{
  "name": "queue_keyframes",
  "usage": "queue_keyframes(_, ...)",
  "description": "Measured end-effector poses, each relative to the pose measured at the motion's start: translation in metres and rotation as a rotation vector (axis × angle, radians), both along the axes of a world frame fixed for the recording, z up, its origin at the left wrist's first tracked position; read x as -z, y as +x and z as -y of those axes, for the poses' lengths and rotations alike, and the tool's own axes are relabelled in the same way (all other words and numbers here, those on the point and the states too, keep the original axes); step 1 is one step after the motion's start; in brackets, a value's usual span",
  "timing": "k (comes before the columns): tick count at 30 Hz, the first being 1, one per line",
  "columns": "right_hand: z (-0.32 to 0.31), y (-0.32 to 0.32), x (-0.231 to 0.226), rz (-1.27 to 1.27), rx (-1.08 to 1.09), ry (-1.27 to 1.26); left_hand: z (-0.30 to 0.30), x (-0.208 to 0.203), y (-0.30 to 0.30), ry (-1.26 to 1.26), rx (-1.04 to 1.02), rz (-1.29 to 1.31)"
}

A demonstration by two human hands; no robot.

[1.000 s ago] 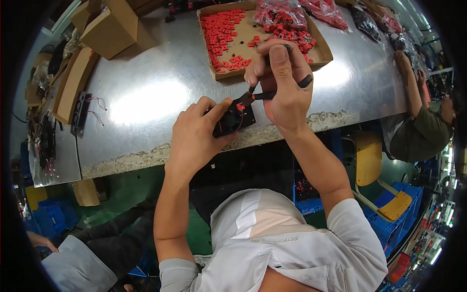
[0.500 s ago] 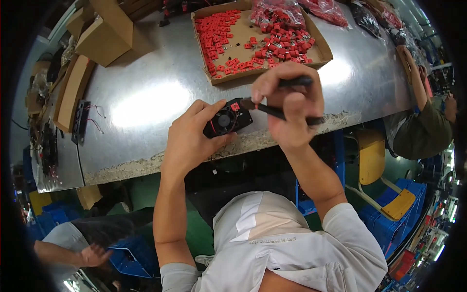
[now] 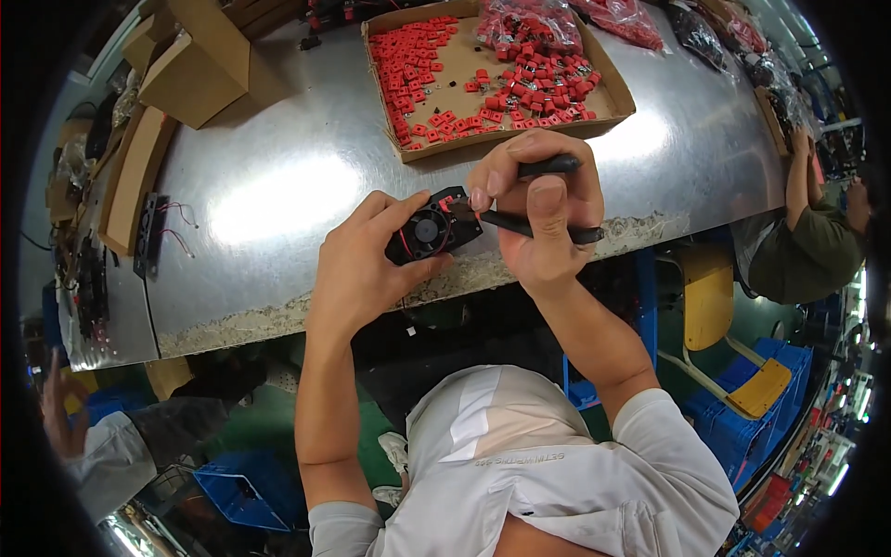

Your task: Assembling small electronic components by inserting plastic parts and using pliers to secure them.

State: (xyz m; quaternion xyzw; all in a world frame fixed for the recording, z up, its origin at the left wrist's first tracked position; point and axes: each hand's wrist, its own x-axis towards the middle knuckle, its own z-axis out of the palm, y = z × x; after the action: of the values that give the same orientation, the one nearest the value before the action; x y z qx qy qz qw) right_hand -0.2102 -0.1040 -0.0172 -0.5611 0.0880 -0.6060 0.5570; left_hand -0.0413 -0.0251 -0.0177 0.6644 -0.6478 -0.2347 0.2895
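My left hand [image 3: 355, 265] is closed around the left side of a black cooling fan unit [image 3: 429, 232] with thumb and fingers at its edges. The unit rests at the table's near edge. A small red piece [image 3: 447, 202] sits on its upper part, beside the round fan. My right hand [image 3: 543, 218] grips a pair of pliers with black handles [image 3: 509, 223], its fingers between and around the spread handles. The plier jaws reach down to the unit next to the red piece. Whether they bite on it I cannot tell.
A shallow cardboard tray [image 3: 613, 121] of many small red parts lies beyond my hands on the metal table [image 3: 278, 139]. Cardboard boxes [image 3: 200, 79] stand at the left, near another black fan unit [image 3: 147, 237] with red wires. A yellow chair [image 3: 707, 292] and other people are nearby.
My right hand has moved slightly left, bringing the pliers onto the fan unit beside the red piece. My left hand has barely moved. The people at both sides have shifted.
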Motion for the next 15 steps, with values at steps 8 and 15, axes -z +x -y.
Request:
queue_keyframes(8,0.004,0.024,-0.027,-0.073,0.135,0.159,-0.005,0.003,-0.008,-0.082,0.016,0.131)
queue_keyframes(15,0.020,0.018,-0.038,-0.200,0.064,0.058,-0.011,0.010,-0.008,-0.129,-0.017,0.183)
